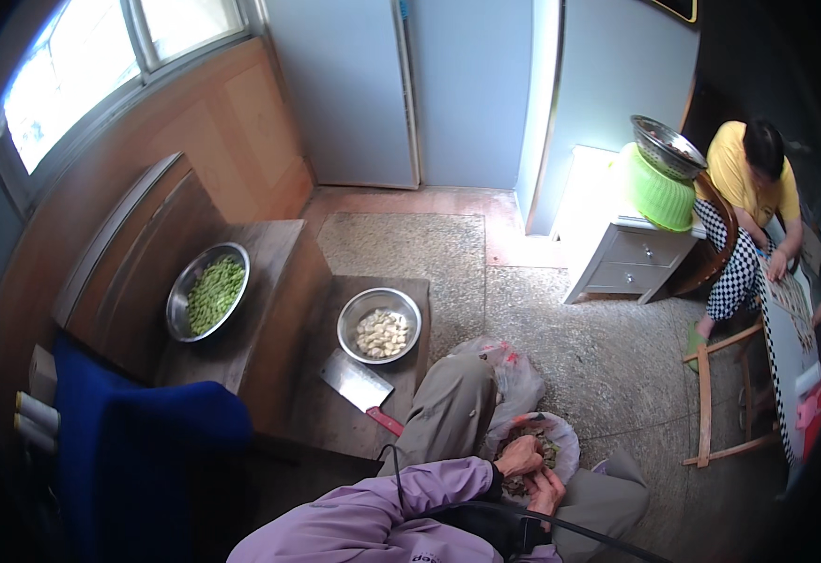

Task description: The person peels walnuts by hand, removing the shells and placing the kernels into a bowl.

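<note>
My left hand (520, 456) and my right hand (545, 492) meet over a container lined with a whitish plastic bag (568, 439), between my knees. Brownish scraps and a bit of green lie inside it. The fingers of both hands are bent and close together; whatever they pinch is too small to make out. To the left, on a low wooden bench (309, 413), a steel bowl (343, 330) holds pale peeled garlic cloves (382, 334). Beside that bowl lies a cleaver (358, 381) with a red handle turned toward my leg.
On a higher wooden surface stands a steel bowl (174, 314) of green beans (215, 293). A plastic bag (514, 371) lies on the floor by my knee. At right are a drawer cabinet (631, 253), a green basket (659, 192), a metal colander (668, 150) and a seated person (734, 178) at a table.
</note>
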### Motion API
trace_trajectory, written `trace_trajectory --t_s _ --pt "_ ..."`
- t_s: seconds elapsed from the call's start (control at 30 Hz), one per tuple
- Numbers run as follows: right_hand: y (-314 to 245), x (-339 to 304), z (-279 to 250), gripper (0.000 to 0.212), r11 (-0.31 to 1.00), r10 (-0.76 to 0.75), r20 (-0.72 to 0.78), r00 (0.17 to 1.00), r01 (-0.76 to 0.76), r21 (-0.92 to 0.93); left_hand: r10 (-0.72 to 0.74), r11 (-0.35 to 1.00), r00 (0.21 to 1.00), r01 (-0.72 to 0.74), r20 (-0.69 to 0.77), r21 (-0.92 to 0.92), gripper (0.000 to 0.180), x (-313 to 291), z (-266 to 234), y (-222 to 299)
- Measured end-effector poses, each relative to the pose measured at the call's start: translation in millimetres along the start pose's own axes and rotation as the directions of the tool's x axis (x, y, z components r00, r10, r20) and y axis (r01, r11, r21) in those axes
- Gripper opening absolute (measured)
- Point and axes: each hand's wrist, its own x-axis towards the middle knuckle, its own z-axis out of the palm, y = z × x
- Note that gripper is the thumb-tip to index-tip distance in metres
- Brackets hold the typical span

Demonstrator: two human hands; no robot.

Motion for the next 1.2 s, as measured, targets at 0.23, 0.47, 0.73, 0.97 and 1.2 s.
trace_trajectory --t_s 0.23,0.47,0.73,0.97,1.2 --pt "6.7 1.7 -9.5 0.033 0.966 -0.057 0.006 0.998 0.056 -0.254 0.009 0.999 0.999 -0.01 -0.042 -0.032 0.025 -5.3 0.3 -8.8" --pt "5.2 6.2 -10.2 0.025 0.997 -0.025 -0.217 0.976 0.009 -0.077 0.137 0.987 0.982 -0.124 0.128 -0.102 0.025 14.9 6.4 -11.0" --pt "6.4 11.8 -8.8 0.02 0.998 0.032 0.05 0.998 -0.035 0.06 0.022 0.934 0.962 0.078 0.274 -0.35 0.029 12.0 -11.2 -12.9" --pt "11.2 -2.3 -11.2 0.021 0.959 0.033 0.107 0.994 -0.062 0.276 0.014 0.84 0.895 0.231 0.445 -0.49 0.046 4.2 -8.4 -9.6" --pt "-6.4 -7.4 0.3 0.023 0.927 0.021 0.178 0.984 -0.086 0.364 0.077 0.79 0.854 0.262 0.514 -0.554 0.067 1.0 -17.2 16.5"
